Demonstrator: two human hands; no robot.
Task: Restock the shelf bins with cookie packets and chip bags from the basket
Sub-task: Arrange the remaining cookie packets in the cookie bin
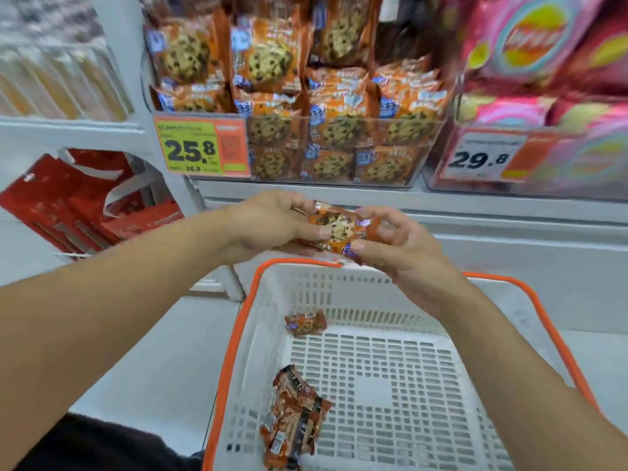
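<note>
Both hands hold orange cookie packets (pixel 341 229) above the far rim of the white basket (pixel 390 385). My left hand (pixel 272 224) grips them from the left, and my right hand (pixel 397 246) pinches them from the right. Inside the basket one small cookie packet (pixel 304 323) lies near the far wall, and a few more packets (pixel 295 418) lie at the near left. Straight ahead, a clear shelf bin (pixel 339 144) is filled with the same cookie packets. To its right, pink chip bags (pixel 543 62) fill another bin (pixel 530 168).
The basket has an orange rim and handle (pixel 530 294). Price tags reading 25.8 (pixel 200 149) and 29.8 (pixel 482 158) hang on the bin fronts. Red boxes (pixel 81 202) sit on a lower shelf at the left. A white shelf post (pixel 136 79) stands left of the cookie bin.
</note>
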